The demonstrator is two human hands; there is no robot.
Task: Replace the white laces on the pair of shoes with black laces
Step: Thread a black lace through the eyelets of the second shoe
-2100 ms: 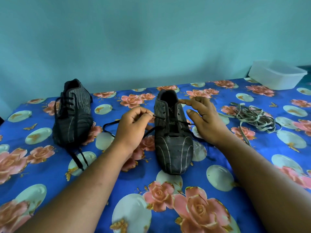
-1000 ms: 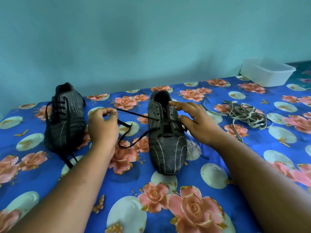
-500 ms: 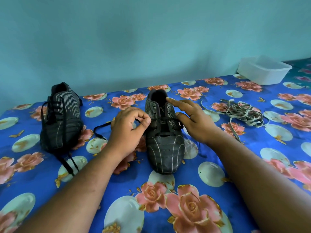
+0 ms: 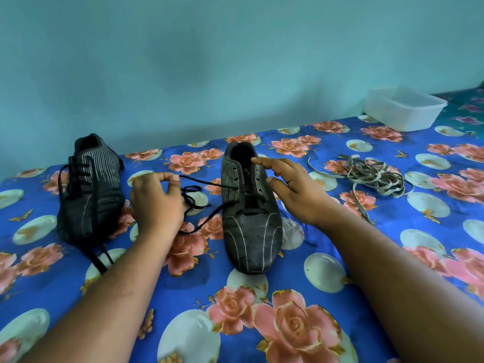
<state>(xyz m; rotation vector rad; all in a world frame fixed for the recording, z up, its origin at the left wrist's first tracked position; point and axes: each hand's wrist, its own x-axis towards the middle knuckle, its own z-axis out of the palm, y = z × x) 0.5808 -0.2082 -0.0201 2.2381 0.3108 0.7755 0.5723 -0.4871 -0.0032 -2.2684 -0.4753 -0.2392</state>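
Two dark striped shoes stand on the floral sheet. The left shoe (image 4: 90, 191) is laced with a black lace whose ends trail toward me. The middle shoe (image 4: 248, 205) has a black lace (image 4: 207, 183) threaded through its lower eyelets. My left hand (image 4: 154, 203) pinches that lace to the left of the shoe, and the lace runs taut to the eyelets with a loose loop below. My right hand (image 4: 293, 189) rests on the shoe's right side with straight fingers. The removed white laces (image 4: 372, 175) lie in a tangle at the right.
A blue sheet with pink roses (image 4: 262, 323) covers the surface. A white plastic tub (image 4: 403, 108) sits at the back right by the teal wall (image 4: 209, 61), which runs right behind the shoes.
My left hand has pulled the black lace out to the left, away from the middle shoe, drawing it taut. My right hand stays on the shoe.
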